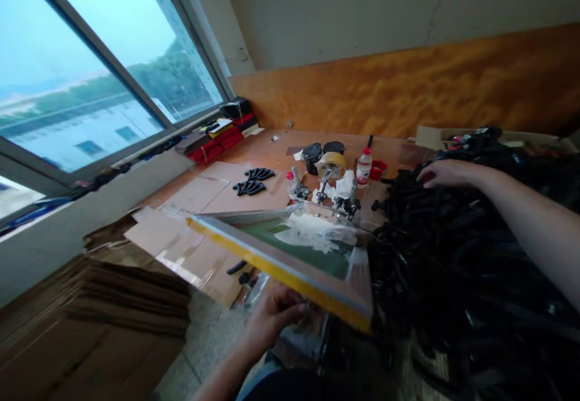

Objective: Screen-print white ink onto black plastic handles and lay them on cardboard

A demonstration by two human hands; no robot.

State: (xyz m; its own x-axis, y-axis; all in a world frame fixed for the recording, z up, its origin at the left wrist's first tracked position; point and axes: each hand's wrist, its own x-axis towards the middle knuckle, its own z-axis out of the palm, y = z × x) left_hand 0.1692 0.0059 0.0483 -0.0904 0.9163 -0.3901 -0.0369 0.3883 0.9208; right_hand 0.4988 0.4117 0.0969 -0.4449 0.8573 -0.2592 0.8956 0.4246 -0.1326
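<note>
A screen printing frame (276,262) with a yellow near edge is tilted up in front of me, its green mesh (312,259) smeared with white paste. Metal hinge clamps (348,205) stand at its far side. Below the near edge is my left hand (278,311), fingers curled and thumb close to them; whatever they hold is hidden. My right hand (437,173) reaches to the far part of a large heap of black curved plastic parts (457,256). Its fingers are bent together at the heap, and I cannot make out what is between them.
Two black finned pieces (254,182) lie on cardboard (199,198) left of the frame. Behind it stand a tape roll (330,164), black tubs (312,156) and a red-capped bottle (364,168). Stacked flat cartons (113,316) stand at lower left, below the window (90,69).
</note>
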